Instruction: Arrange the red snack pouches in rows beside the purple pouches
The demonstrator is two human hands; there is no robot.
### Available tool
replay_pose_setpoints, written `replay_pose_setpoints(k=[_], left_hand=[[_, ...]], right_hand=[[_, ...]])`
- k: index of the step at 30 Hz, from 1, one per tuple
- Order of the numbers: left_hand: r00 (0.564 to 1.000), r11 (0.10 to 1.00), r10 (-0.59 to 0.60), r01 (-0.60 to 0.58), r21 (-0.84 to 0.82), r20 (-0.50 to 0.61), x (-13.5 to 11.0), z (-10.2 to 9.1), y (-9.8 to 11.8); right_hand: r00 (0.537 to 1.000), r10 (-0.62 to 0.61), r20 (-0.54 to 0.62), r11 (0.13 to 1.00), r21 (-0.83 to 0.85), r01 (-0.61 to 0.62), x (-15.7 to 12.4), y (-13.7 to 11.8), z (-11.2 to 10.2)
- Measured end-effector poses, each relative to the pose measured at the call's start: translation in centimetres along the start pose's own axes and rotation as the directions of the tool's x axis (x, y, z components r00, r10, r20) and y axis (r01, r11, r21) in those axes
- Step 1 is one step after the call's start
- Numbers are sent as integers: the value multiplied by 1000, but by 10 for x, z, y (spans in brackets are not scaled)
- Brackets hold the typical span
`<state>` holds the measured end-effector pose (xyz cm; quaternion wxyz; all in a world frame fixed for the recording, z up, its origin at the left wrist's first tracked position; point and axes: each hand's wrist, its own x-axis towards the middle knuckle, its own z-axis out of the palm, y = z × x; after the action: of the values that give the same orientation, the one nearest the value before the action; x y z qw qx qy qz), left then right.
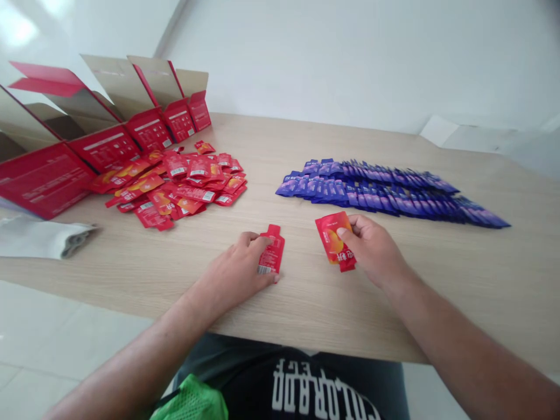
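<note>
My left hand rests on the tabletop, its fingers and thumb closed around the edges of a small red pouch. That pouch has its printed back and barcode up and its narrow neck pointing away from me. Pinched between thumb and fingers of my right hand is a second red pouch, tilted, with an orange fruit picture facing up and its neck toward me. To the left lies a loose heap of similar red pouches. Blue-purple sachets lie overlapped in long rows beyond my right hand.
Several open red cardboard boxes stand in a line along the left back of the wooden table. A rolled white-grey item lies at the left edge. At the back right is a white flap-like piece by the wall.
</note>
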<state>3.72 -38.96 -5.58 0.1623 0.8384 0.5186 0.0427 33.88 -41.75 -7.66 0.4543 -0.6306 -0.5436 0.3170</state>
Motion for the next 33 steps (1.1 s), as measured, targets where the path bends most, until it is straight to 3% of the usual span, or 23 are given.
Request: replay_pose_setpoints(k=[3,6,8,11,15,18,21,23,26,29,33], left_hand=[[1000,1000,7,-7,4,-4,1,2,2],[1000,1000,16,-16,-8,-3,1,3,3],[1000,1000,17,-17,-16,6,0,3,4],[1000,1000,23,-23,-20,20,0,3,5],[1000,1000,19,-19,-11,0,1,6,10],[1000,1000,-20,20,-6,-23,3,10,13],[999,999,-24,23,-37,-41,6,10,15],[997,999,-4,1,-40,-77,6,9,16],[984,995,35,-18,100,-177,2,9,21],[973,967,103,-48,252,-206,-4,12,30],[980,966,187,-172,195,-63,-9,13,40]], right_hand=[[990,131,51,974,179,-139,5,10,1],[970,158,183,986,26,-165,11,13,-3],[943,114,313,983,-175,-60,18,11,-8],[863,3,505,889,-397,229,32,8,-11],[743,-160,650,732,-427,531,45,8,-8],[716,-326,617,603,-448,660,41,12,-7],[743,-419,522,543,-512,666,21,12,-11],[774,-401,489,528,-567,632,4,8,-13],[806,-305,507,490,-643,589,-16,-1,-10],[772,-248,585,475,-621,624,-23,-7,-11],[710,-309,632,467,-550,692,-20,-2,-30]])
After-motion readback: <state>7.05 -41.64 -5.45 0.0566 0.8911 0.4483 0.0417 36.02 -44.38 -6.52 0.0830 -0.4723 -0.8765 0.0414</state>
